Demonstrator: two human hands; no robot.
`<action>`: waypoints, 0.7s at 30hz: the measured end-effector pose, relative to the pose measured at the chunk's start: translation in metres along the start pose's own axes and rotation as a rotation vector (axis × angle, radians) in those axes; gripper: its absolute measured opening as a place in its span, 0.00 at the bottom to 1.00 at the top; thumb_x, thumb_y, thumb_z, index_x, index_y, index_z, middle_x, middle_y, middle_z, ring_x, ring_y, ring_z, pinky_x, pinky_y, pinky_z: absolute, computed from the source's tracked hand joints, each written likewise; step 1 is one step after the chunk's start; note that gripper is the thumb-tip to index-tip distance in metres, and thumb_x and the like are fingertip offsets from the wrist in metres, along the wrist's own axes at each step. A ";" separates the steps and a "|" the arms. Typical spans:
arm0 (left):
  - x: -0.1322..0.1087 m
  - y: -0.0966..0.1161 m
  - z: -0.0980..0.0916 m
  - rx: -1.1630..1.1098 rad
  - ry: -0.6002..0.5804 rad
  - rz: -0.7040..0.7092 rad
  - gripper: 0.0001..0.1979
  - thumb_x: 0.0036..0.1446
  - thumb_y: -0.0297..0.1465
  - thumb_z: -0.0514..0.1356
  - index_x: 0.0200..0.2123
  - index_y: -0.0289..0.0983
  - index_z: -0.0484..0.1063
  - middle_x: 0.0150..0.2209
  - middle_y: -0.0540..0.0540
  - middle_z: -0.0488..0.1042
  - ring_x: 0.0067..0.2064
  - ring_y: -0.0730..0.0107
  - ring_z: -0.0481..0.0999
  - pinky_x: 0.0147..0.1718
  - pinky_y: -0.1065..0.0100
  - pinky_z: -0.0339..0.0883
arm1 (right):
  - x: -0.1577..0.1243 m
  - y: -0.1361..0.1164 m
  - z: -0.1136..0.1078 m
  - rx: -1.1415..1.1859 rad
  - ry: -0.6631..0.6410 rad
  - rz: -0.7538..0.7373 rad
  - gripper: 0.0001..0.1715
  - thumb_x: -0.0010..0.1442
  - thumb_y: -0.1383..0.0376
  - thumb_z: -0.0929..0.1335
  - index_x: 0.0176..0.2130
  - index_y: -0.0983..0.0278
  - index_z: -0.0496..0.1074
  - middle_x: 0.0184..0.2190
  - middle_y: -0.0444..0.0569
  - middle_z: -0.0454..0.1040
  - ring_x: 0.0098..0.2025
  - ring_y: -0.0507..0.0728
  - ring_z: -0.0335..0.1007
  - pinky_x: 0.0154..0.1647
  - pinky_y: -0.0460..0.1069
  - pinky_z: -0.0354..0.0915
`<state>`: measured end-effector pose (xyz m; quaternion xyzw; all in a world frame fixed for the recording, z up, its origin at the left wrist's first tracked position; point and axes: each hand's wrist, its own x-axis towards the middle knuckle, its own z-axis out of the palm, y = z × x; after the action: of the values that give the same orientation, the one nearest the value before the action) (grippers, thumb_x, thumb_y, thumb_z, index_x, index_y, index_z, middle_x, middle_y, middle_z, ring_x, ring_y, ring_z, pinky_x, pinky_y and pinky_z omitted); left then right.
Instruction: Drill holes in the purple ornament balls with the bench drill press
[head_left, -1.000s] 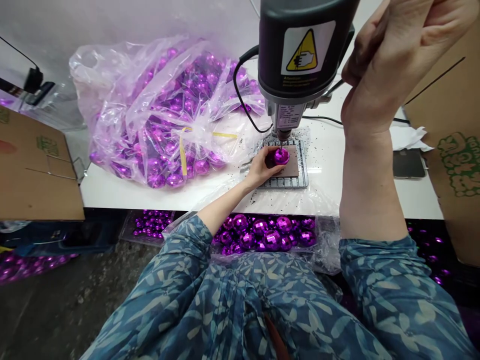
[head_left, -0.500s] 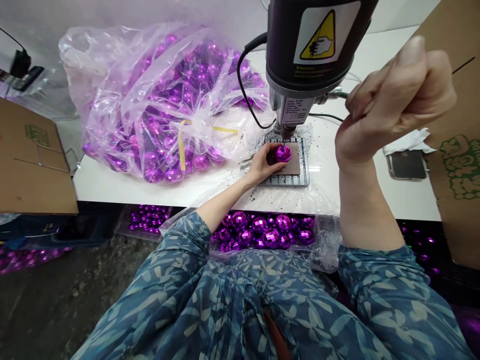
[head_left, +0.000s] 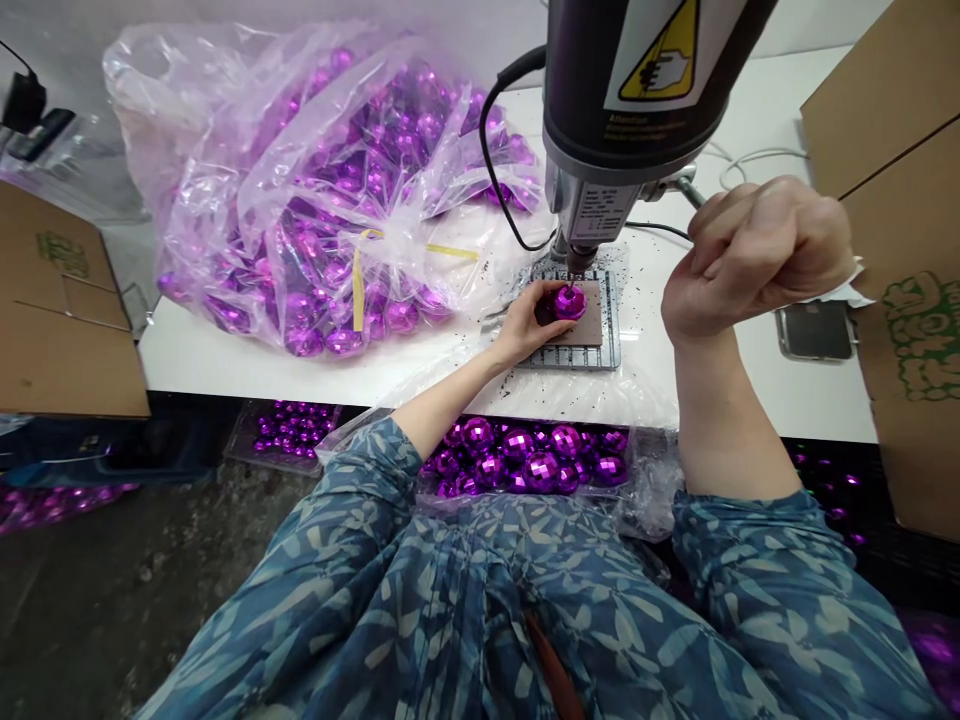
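Thumb and fingers of my left hand [head_left: 527, 325] grip a shiny purple ball [head_left: 569, 303] from its left side. The ball rests on a brown board [head_left: 589, 325] over the grey slotted base plate [head_left: 611, 350] of a drill press [head_left: 634, 110]. Right above it is the drill chuck [head_left: 581, 258], its thin bit reaching the ball's top. My right hand [head_left: 761, 250] is closed round the drill press's feed lever [head_left: 686, 188], whose far end is hidden in the fist. Dark specks lie scattered around the base plate.
A large clear bag [head_left: 330, 200] of purple faceted balls fills the table's left part. More balls [head_left: 540, 470] lie in an open plastic-lined container at my lap. Cardboard boxes [head_left: 67, 300] stand on both sides. A phone [head_left: 816, 330] lies at the right.
My right hand has come down and left with the lever. My left hand still holds the ball in the same place under the bit. The view has shifted slightly.
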<state>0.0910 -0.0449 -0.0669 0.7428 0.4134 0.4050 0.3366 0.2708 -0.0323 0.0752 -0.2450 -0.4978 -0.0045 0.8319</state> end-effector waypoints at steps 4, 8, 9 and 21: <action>0.000 0.001 0.000 -0.012 0.013 -0.001 0.29 0.61 0.41 0.74 0.60 0.38 0.70 0.57 0.37 0.80 0.59 0.52 0.80 0.62 0.49 0.75 | -0.006 0.010 -0.004 -0.046 0.059 -0.001 0.47 0.63 0.37 0.68 0.28 0.62 0.34 0.15 0.38 0.33 0.16 0.41 0.33 0.20 0.47 0.45; 0.000 0.002 0.000 -0.034 0.016 0.003 0.30 0.60 0.41 0.74 0.60 0.37 0.71 0.57 0.37 0.80 0.59 0.52 0.80 0.63 0.48 0.74 | -0.011 0.021 -0.007 -0.092 0.076 -0.015 0.45 0.64 0.35 0.66 0.26 0.61 0.36 0.14 0.39 0.32 0.18 0.43 0.30 0.20 0.50 0.43; 0.000 0.002 0.000 -0.037 0.017 0.002 0.30 0.60 0.41 0.74 0.60 0.37 0.71 0.57 0.37 0.80 0.59 0.52 0.80 0.63 0.48 0.74 | -0.013 0.022 -0.008 -0.104 0.073 -0.020 0.45 0.64 0.35 0.65 0.26 0.61 0.36 0.14 0.40 0.32 0.18 0.43 0.30 0.20 0.50 0.43; -0.001 0.000 -0.004 -0.030 0.026 -0.020 0.29 0.60 0.43 0.75 0.59 0.40 0.71 0.58 0.36 0.80 0.59 0.51 0.81 0.62 0.46 0.77 | 0.055 -0.028 0.025 -0.166 -0.166 0.203 0.27 0.72 0.56 0.57 0.26 0.59 0.38 0.18 0.39 0.43 0.18 0.38 0.48 0.26 0.42 0.44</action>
<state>0.0871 -0.0455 -0.0654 0.7283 0.4188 0.4174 0.3464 0.2707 -0.0334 0.1416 -0.3616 -0.5353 0.0587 0.7611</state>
